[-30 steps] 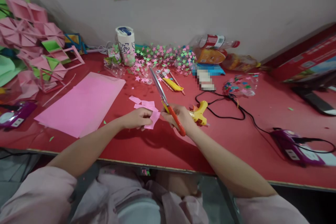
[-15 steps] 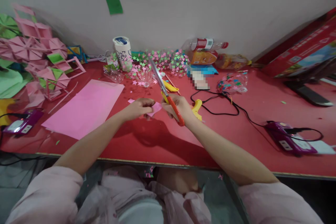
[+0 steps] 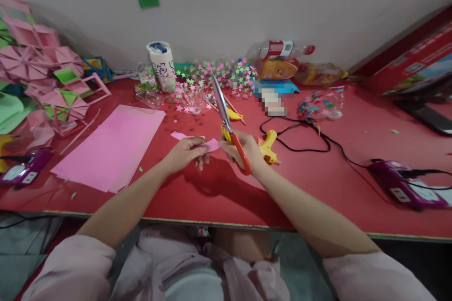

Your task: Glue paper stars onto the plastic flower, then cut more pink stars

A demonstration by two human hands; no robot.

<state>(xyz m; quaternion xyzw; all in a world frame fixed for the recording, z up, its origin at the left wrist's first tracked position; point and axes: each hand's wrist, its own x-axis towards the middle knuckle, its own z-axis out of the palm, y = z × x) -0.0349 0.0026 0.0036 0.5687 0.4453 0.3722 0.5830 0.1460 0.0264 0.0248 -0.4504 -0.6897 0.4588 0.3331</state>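
My left hand (image 3: 187,153) pinches a small strip of pink paper (image 3: 212,144) above the red table. Beside it, my right hand (image 3: 243,148) is wrapped round a pair of scissors (image 3: 241,153) with red and yellow handles, its blades pointing up and away from me. The right fingertips come close to the strip's free end; whether they touch it I cannot tell. Another pink paper strip (image 3: 179,136) lies just behind my left hand. Large pink sheets (image 3: 109,146) lie flat to the left. A yellow glue gun (image 3: 269,147) rests right of my right hand.
Pink and green folded-paper shapes (image 3: 45,70) pile up at the left. Along the wall stand a white canister (image 3: 161,66), paper stars (image 3: 208,80) and a lying plastic bottle (image 3: 280,50). A black cable (image 3: 300,150) leads right to a purple power strip (image 3: 399,186).
The view has shifted slightly. The pink strip between my hands now looks straighter and flatter, and the scissors stand more upright in my right hand.
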